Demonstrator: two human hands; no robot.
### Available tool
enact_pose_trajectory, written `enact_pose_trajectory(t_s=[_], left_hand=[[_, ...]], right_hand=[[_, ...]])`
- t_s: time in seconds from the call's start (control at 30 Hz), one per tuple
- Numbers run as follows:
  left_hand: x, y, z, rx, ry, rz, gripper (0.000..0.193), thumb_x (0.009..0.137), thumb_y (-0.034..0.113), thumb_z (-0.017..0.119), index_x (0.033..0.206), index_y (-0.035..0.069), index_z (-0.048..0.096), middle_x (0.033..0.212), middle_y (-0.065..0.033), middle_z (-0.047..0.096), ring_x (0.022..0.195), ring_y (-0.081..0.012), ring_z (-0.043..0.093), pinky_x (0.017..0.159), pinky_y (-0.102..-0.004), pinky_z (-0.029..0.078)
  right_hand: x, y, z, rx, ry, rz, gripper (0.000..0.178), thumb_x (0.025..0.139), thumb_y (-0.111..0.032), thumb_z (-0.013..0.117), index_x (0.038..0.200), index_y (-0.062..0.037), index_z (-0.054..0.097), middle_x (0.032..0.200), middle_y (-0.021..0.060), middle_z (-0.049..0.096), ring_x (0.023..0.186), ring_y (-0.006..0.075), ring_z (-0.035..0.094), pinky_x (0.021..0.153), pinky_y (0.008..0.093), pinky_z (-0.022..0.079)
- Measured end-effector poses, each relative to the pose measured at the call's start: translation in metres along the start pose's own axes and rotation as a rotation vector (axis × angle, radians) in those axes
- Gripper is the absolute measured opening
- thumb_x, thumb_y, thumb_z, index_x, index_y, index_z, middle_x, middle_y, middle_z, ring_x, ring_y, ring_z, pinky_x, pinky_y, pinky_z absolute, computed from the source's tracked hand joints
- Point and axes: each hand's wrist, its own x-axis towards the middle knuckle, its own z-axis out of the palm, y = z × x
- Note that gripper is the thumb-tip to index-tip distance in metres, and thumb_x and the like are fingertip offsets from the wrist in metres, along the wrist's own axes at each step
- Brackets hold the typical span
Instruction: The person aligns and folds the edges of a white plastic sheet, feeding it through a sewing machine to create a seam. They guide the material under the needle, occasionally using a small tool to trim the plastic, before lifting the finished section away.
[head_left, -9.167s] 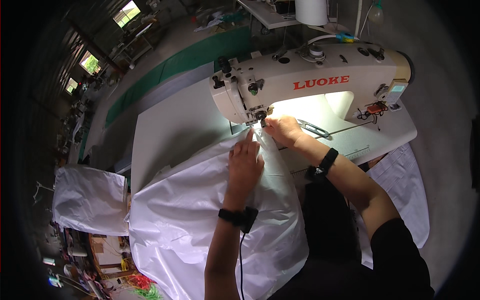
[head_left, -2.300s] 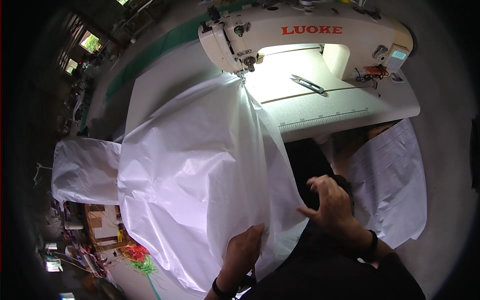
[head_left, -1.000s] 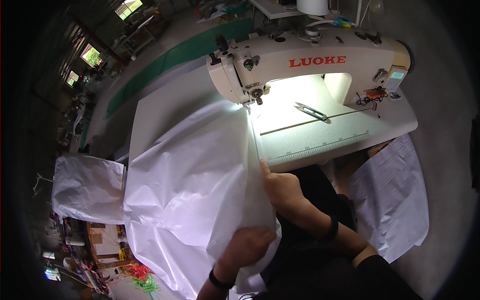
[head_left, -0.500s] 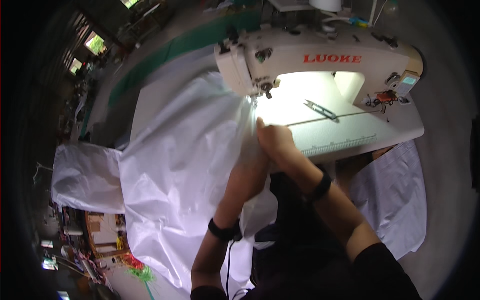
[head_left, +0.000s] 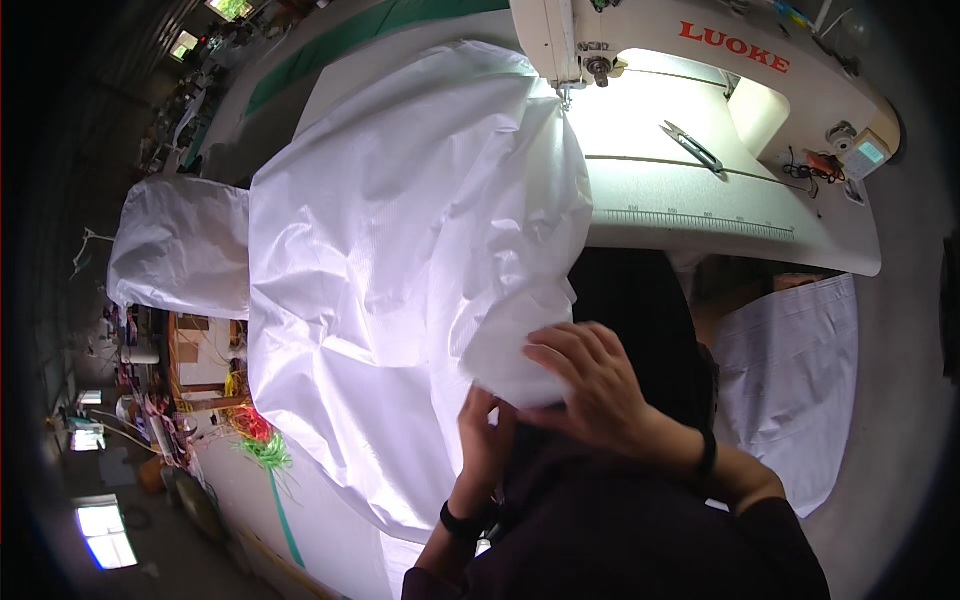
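Note:
A large crumpled white woven-plastic sheet (head_left: 370, 270) drapes from the sewing machine's needle area down to my lap. At its near edge, my left hand (head_left: 487, 435) is closed, thumb and fingers pinching the sheet's lower corner. My right hand (head_left: 600, 390) lies beside it on the right, its fingers bent over the sheet and its thumb below at the edge. The sheet's upper right corner lies by the needle and presser foot (head_left: 565, 98) of the white sewing machine (head_left: 650, 40). What lies under the folds is hidden.
Thread snips (head_left: 693, 147) lie on the lit machine bed (head_left: 660, 185), above a printed ruler scale (head_left: 700, 222). More white sheeting (head_left: 790, 390) hangs at the right, and a white piece (head_left: 180, 245) at the left. Red and green strands (head_left: 262, 440) lie at lower left.
Both hands have come back from near the needle to the sheet's near edge, close to my body. The view has shifted, so the machine sits higher and further right.

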Motion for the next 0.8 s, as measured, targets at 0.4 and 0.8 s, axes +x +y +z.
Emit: enact_pose_trajectory(t_s=[0.4, 0.8], left_hand=[[0.059, -0.074, -0.020, 0.474, 0.320, 0.212, 0.059, 0.078, 0.013, 0.078, 0.127, 0.000, 0.048, 0.122, -0.0199, 0.052, 0.115, -0.0400, 0.049, 0.099, -0.0461, 0.040], [0.079, -0.102, 0.059, 0.496, 0.304, 0.293, 0.043, 0.074, 0.015, 0.079, 0.111, 0.008, 0.058, 0.113, -0.0117, 0.060, 0.112, -0.0347, 0.056, 0.093, -0.0446, 0.046]], right_hand=[[-0.226, 0.039, -0.023, 0.809, 0.247, 1.001, 0.035, 0.093, -0.023, 0.066, 0.118, -0.0003, 0.057, 0.102, 0.0054, 0.065, 0.089, 0.0126, 0.061, 0.077, 0.0283, 0.049], [-0.213, 0.063, -0.071, -0.092, 0.452, 1.213, 0.025, 0.093, -0.013, 0.065, 0.113, 0.0021, 0.061, 0.093, 0.0097, 0.065, 0.084, 0.0175, 0.061, 0.080, 0.0334, 0.048]])
